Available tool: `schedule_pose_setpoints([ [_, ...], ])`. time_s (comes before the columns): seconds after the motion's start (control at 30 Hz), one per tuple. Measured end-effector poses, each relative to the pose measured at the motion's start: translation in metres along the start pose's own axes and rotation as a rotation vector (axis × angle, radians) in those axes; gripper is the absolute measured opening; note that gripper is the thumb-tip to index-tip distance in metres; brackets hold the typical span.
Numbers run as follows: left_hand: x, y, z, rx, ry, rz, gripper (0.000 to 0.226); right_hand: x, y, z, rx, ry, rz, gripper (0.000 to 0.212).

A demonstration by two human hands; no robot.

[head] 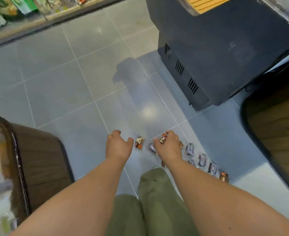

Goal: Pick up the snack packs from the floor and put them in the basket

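Note:
Several small snack packs lie in a loose row on the grey tiled floor point(82, 86), some orange-brown, some purple. My right hand point(169, 147) pinches an orange-brown pack point(163, 139) just above the floor. My left hand point(119, 145) hovers with curled fingers and holds nothing, its thumb close to another orange-brown pack point(139, 142). A purple pack point(151, 148) lies between my hands. More purple packs point(190, 148) point(202, 159) point(213, 168) and one orange pack point(224, 176) trail off to the right. No basket shows clearly.
A dark cabinet with vent slots point(216, 53) stands at the back right. A brown wooden unit point(276, 126) is on the right, another brown unit with goods point(38, 159) on the left. Shelves of green packets point(12, 9) run along the far left. My green trouser legs point(150, 201) are below.

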State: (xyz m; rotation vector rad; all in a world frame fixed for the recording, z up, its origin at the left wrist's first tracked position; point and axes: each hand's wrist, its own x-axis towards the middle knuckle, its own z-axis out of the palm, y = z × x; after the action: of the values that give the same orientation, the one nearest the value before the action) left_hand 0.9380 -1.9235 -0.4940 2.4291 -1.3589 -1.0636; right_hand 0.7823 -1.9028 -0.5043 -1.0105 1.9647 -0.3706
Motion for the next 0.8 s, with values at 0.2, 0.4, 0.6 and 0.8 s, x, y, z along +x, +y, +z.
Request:
schedule_pose_setpoints([
  [0.2,0.067,0.029,0.017,0.068,-0.101,0.055,0.056,0.059,-0.017,0.009,-0.012,0.008,0.071,0.060],
  [0.4,0.132,0.026,0.057,0.163,-0.209,0.094,0.056,0.117,-0.002,0.047,-0.025,-0.010,0.134,0.063],
  [0.6,0.210,-0.011,0.122,0.310,-0.346,0.077,0.057,0.184,0.048,0.099,-0.116,-0.066,0.188,0.070],
  [0.8,0.287,-0.057,0.203,0.400,-0.423,0.077,0.059,0.253,0.113,0.158,-0.208,-0.134,0.215,0.075],
])
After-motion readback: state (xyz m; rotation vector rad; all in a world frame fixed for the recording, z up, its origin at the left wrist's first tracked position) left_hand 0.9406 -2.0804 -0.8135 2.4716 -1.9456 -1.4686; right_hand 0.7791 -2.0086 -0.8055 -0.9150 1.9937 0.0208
